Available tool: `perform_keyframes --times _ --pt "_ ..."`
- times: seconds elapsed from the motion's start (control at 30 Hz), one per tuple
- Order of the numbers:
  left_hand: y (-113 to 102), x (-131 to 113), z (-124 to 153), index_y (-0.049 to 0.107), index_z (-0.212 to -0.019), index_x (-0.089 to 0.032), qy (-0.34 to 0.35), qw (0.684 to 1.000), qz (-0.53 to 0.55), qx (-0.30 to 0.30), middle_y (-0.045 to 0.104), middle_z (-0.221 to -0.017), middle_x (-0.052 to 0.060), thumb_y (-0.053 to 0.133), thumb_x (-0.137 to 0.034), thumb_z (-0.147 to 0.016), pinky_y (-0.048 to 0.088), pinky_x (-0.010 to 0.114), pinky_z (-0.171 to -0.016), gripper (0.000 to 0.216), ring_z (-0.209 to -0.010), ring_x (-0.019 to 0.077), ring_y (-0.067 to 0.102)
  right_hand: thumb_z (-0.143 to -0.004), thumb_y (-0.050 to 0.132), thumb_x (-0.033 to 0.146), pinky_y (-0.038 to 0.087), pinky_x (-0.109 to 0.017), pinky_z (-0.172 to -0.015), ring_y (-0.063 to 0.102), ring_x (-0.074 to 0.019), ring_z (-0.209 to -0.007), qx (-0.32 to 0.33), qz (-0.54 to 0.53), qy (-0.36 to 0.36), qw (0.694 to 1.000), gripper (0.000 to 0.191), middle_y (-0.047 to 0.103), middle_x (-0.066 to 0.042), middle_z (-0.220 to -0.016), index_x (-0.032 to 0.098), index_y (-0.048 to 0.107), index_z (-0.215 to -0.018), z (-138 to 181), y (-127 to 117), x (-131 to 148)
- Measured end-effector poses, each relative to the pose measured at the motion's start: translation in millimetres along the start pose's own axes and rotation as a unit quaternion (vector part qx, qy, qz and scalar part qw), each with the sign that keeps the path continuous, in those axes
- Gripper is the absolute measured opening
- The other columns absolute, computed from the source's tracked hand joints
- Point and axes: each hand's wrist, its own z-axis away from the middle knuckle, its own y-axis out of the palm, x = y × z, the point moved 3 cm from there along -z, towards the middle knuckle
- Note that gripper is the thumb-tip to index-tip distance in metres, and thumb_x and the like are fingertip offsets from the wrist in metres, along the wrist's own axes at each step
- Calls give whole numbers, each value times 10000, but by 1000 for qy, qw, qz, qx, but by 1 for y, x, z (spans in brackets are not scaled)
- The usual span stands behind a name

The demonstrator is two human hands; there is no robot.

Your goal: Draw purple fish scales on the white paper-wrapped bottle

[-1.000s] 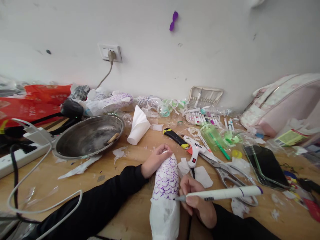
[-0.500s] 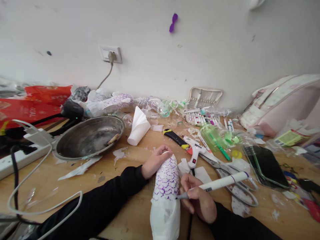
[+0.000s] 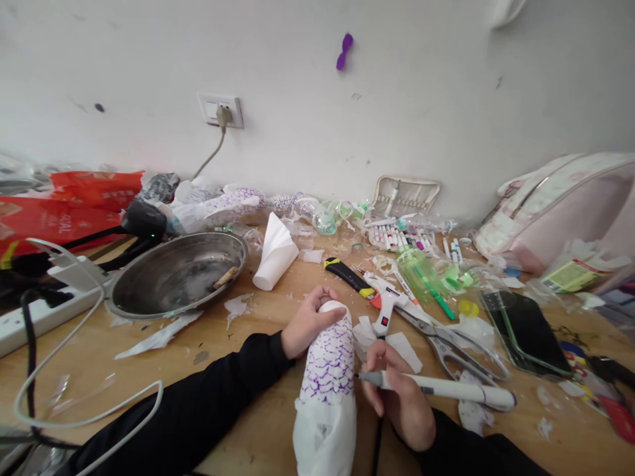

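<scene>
Cluttered wooden table [image 3: 258, 433] on my feed. Right hand [image 3: 403, 400] pinches the white marker [image 3: 466, 393], tip pointing left at the purple-scaled white form [image 3: 327, 380], right by its right edge; contact I can't call. Form's long axis runs away from me, marker roughly crosswise to it; left hand [image 3: 311, 324] has the far end gripped.

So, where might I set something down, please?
Bare wood shows between the left sleeve and the patterned form, with patches between that sleeve and the metal bowl. Right of the form is crowded: glue gun, scissors, phone.
</scene>
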Motion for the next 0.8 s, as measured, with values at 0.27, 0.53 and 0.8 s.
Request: perform_keyframes --times 0.27,0.53,0.8 --pt "1 3 0 468 -862 -187 11 998 -53 44 481 -738 -34 590 -402 -684 344 247 -651 305 -686 118 432 -808 440 555 215 -194 -393 303 -82 -407 33 254 -55 965 355 354 69 -499 206 469 -753 7 2 4" --pt "0 7 -5 452 -826 -184 34 980 -190 54 437 -757 -16 494 -495 -726 344 293 -728 330 -743 148 410 -640 461 199 246 -201 -402 297 -80 -391 29 377 -103 920 89 344 82 -466 224 479 -723 4 12 14" --pt "0 4 -3 457 -820 -181 35 977 -201 55 456 -759 -12 481 -470 -742 355 294 -742 300 -762 153 422 -592 524 137 250 -166 -406 342 -63 -411 40 380 -80 921 161 404 88 -482 209 532 -736 3 13 14"
